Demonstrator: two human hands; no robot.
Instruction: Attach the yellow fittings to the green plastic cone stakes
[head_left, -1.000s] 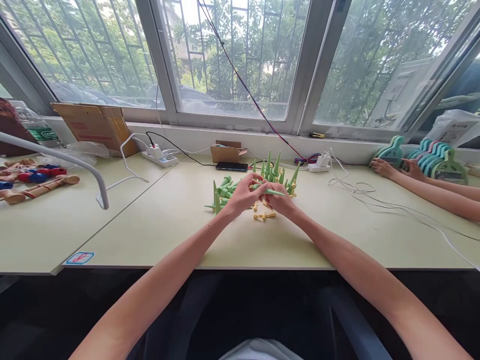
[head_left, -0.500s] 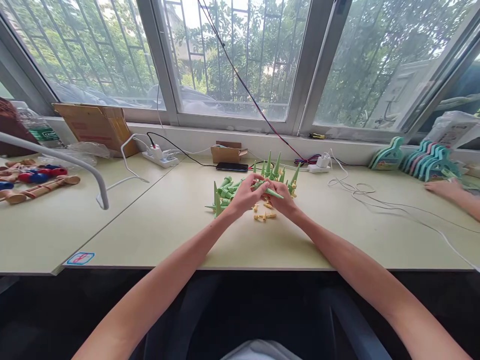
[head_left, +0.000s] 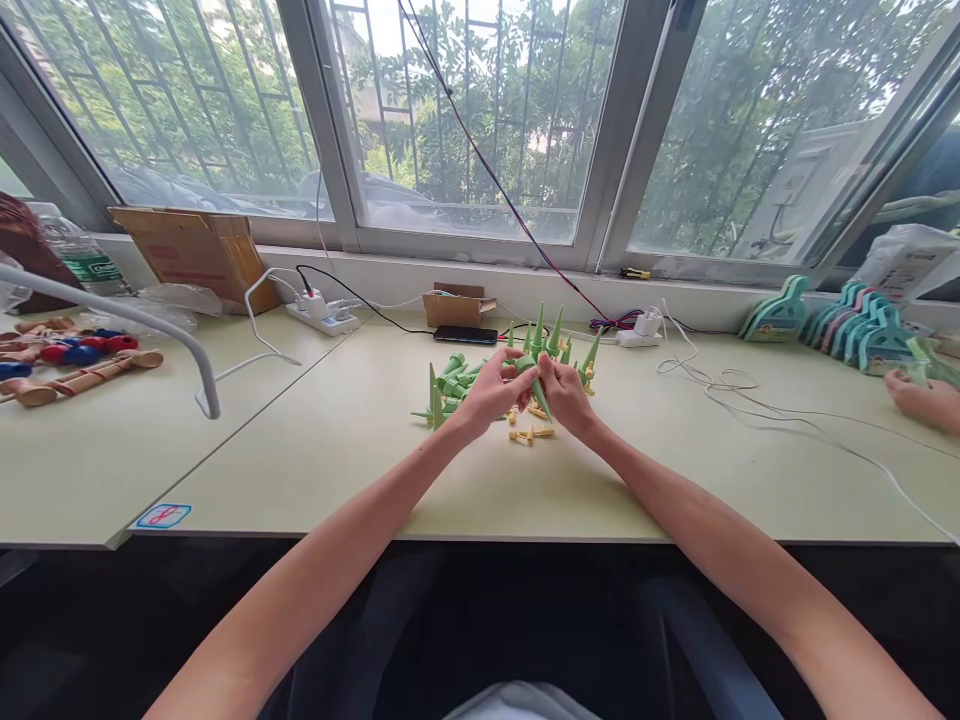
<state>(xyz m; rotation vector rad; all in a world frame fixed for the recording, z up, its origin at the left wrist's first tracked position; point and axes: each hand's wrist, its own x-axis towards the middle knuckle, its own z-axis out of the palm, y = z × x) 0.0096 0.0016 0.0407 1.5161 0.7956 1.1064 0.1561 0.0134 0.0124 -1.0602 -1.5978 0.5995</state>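
Note:
My left hand (head_left: 491, 392) is closed around a green plastic spike (head_left: 541, 398), whose tip slants down toward me. Close against it, my right hand (head_left: 566, 395) has its fingers pinched together at the spike's side; whether a small part sits between them is hidden. Behind both hands several green spikes (head_left: 555, 330) stand upright. More green spiked pieces (head_left: 450, 385) lie in a heap to the left. Small yellow pegs (head_left: 531, 435) are scattered on the table just in front of my hands.
A phone (head_left: 465, 335) and an open small carton (head_left: 457, 305) are at the back of the table (head_left: 315, 470). Cables (head_left: 727, 385) trail on the right, near teal hangers (head_left: 874, 325) and another person's hand (head_left: 922, 397). A white curved lamp arm (head_left: 187, 350) stands left.
The green spike in my hands has turned from pointing right to pointing down toward me. At the far right, the other person's hand has shifted right, by a green piece.

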